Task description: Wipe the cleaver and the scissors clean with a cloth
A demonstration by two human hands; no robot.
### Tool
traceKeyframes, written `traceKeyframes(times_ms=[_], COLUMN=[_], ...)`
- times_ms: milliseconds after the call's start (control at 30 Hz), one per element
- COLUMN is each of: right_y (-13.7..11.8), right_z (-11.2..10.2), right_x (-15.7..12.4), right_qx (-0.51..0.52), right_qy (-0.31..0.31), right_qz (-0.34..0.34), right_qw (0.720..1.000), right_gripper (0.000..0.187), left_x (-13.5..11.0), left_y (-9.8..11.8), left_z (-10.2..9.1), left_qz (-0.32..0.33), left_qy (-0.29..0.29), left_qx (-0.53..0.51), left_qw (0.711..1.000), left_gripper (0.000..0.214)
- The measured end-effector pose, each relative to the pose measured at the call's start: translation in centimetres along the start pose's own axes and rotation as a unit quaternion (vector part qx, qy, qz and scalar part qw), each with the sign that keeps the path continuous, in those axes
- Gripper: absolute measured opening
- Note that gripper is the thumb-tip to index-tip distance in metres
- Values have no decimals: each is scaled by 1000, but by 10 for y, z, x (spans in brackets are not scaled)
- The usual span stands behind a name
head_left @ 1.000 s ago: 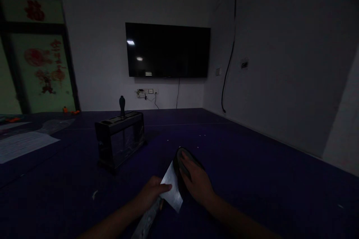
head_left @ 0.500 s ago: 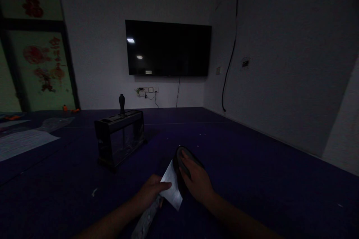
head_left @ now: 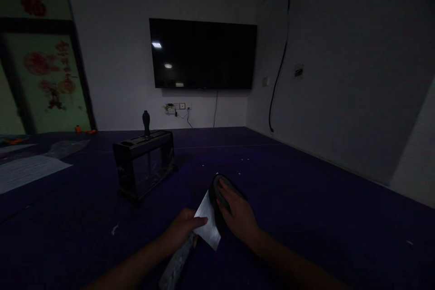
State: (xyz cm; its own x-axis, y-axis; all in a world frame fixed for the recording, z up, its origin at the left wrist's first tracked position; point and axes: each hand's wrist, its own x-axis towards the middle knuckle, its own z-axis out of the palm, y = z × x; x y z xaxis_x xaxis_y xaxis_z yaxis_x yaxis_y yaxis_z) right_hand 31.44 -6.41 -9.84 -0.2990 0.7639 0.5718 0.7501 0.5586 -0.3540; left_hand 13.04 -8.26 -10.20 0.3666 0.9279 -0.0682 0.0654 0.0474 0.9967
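Observation:
My left hand (head_left: pixel 185 226) grips a shiny flat metal blade (head_left: pixel 208 226), its thumb lying across the near face. Below that hand, a pale mottled handle-like piece (head_left: pixel 178 263), seemingly wrapped in plastic, slants toward the bottom edge; how it joins the blade is hidden. My right hand (head_left: pixel 239 217) is closed over a dark rounded object with a grey top (head_left: pixel 220 186), its fingertips pressed on the grey part. This dark object lies against the blade's right side and covers part of it. Dim light hides its exact kind.
A black frame-like stand (head_left: pixel 142 145) with a dark knob-like handle (head_left: pixel 146 122) stands left on the dark blue surface (head_left: pixel 299 199). White sheets (head_left: pixel 30 172) and clear plastic (head_left: pixel 66 147) lie farther left. A television (head_left: pixel 204 54) hangs on the wall; a black cable (head_left: pixel 280 68) dangles right.
The whole scene sits slightly higher and a little left in the view. Both hands keep their hold, with the blade and dark object in nearly the same position.

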Motion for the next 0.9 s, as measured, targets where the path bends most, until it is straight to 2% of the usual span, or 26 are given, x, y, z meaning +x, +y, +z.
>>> traceKeyframes(times_ms=[467, 900], right_y=[1, 1], right_z=[1, 3], right_x=[-1, -1], right_qx=[25, 26], right_qy=[11, 57], right_qz=[-10, 41], right_qw=[1000, 997], right_gripper=[49, 48], left_x=[-1, 0], left_y=[1, 0], left_z=[1, -4], left_qz=[-2, 0], left_qy=[8, -8], left_qx=[-12, 24], left_qw=[1000, 1000], left_gripper=[42, 46])
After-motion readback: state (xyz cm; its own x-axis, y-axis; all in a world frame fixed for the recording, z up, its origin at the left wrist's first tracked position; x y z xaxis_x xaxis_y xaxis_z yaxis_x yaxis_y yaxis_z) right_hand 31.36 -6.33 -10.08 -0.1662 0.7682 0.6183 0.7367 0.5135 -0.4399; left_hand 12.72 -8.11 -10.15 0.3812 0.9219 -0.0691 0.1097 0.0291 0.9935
